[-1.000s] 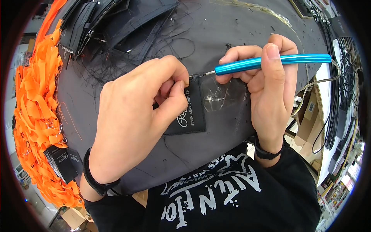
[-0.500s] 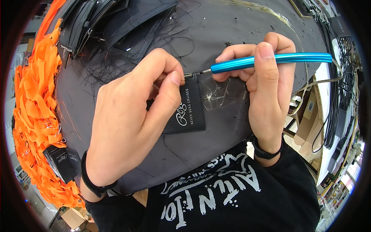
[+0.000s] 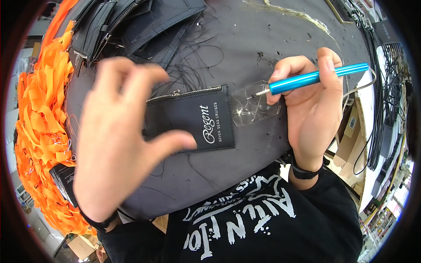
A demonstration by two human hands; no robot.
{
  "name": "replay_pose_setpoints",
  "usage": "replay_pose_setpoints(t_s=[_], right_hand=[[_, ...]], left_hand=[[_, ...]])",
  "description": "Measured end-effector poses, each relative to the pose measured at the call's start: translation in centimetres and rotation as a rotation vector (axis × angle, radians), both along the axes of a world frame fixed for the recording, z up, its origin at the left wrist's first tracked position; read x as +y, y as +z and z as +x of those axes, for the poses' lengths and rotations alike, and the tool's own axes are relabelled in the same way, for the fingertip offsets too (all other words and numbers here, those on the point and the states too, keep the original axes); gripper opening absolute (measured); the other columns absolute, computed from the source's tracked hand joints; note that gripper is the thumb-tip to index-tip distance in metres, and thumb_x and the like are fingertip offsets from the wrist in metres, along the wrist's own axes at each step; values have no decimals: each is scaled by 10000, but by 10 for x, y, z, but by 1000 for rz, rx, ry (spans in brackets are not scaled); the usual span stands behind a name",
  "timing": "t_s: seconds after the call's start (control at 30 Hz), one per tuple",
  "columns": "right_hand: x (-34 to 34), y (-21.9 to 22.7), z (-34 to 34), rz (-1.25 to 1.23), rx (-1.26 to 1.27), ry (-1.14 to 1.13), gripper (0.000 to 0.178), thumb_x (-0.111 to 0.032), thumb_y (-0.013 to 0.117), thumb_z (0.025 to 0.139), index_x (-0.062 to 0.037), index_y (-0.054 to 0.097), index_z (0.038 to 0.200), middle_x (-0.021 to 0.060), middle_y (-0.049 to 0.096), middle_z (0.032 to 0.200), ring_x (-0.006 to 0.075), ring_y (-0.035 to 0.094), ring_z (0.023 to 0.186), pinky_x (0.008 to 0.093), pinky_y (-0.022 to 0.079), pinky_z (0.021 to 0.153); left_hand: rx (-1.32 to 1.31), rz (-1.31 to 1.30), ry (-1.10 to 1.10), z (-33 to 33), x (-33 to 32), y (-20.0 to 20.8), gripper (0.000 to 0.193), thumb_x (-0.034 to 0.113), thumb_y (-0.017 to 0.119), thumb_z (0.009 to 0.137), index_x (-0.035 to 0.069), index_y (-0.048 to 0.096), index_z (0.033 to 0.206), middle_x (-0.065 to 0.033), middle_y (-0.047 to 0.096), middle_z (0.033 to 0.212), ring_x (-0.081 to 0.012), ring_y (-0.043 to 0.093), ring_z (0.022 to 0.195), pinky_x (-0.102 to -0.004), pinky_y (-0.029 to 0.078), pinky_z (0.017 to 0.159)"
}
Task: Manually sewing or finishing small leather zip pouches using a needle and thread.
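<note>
A flat black pouch (image 3: 180,123) with white lettering and a silver zipper along its far edge lies on the dark grey work surface (image 3: 245,52). Over its left end hovers my left hand (image 3: 127,131), blurred, thumb and fingers spread with nothing between them. My right hand (image 3: 313,87) grips a shiny blue pen-shaped tool (image 3: 318,79) with a thin metal tip and a cord at its back end. That tip points left, above a crumpled piece of clear plastic film (image 3: 255,109) beside the pouch's right edge.
Black zippered pouches (image 3: 144,28) are piled at the far left, with loose black threads (image 3: 193,65) near them. A heap of orange ribbon straps (image 3: 44,162) hangs along the left edge. Black cords (image 3: 375,109) hang at the right, near cardboard boxes (image 3: 351,127).
My left hand has let go of the pouch's zipper edge and moved left, opening. My right hand has drawn the blue tool's tip away from the zipper end, rightward and nearer.
</note>
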State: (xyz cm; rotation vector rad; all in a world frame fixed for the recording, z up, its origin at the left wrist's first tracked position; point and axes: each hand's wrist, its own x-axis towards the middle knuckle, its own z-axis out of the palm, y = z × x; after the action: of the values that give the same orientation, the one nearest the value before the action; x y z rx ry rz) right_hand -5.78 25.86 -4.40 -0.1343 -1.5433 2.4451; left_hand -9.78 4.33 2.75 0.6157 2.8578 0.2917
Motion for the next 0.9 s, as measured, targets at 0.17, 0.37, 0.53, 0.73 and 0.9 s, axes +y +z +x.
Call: replay_pose_setpoints(t_s=[0.17,0.37,0.53,0.73,0.9], right_hand=[[6,-2,1,-120,20,-18,186,-311,343,1043,-138,405,1011,148,572,816,200,498,601,317,421,586],[13,-5,-1,-210,64,7,212,-328,367,1027,-126,347,964,218,608,801,245,567,609,339,472,595],[6,-3,2,-110,35,-17,196,-313,363,1029,-124,378,983,161,570,764,219,514,569,326,438,567],[-20,9,15,-44,-77,13,217,-346,358,1034,-129,375,1030,145,561,724,221,519,523,327,432,491],[-37,3,13,201,-16,27,230,-307,327,1051,-77,324,1050,207,611,756,230,579,539,303,521,560]], left_hand=[[3,145,19,11,-7,-5,525,135,863,567,18,416,815,-89,403,864,-284,451,790,-332,406,722],[71,48,-88,25,-18,-3,392,-59,712,624,24,353,758,-113,393,841,-304,456,757,-337,404,687],[44,-20,-72,36,-23,-7,418,144,842,615,46,487,812,-96,478,910,-303,535,881,-382,444,770],[-28,327,-109,32,-15,-15,362,92,814,655,44,601,943,-91,526,967,-251,569,810,-344,478,730],[36,307,-195,25,-10,-26,286,15,755,726,45,607,970,-81,545,921,-214,593,746,-324,489,665]])
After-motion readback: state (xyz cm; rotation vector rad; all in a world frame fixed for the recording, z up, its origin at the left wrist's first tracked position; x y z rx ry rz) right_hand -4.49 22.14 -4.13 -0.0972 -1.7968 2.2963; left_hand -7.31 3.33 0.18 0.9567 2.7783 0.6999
